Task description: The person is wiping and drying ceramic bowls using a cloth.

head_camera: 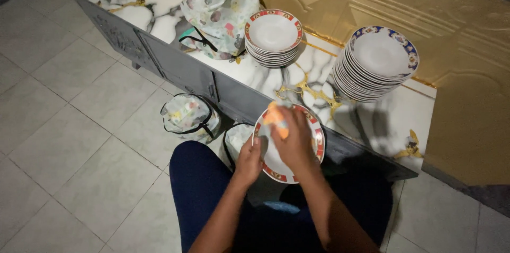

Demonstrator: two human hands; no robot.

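Here I see my left hand [249, 158] closed on the near-left rim of a red-rimmed plate [317, 137], holding it tilted up over my lap, just in front of the bench [159, 6]. My right hand [294, 144] lies across the plate's face with the fingers curled around an orange and pale cloth [277, 117], pressed against the upper part of the plate. On the marble-patterned bench top stands a stack of red-rimmed plates [273, 38], and well to its right a taller stack of blue-rimmed plates [377, 61]. A patterned fabric bag [220, 14] slumps beside the red stack. Two more patterned round bags [189, 116] sit on the tiled floor [69, 141] against the bench's grey front.
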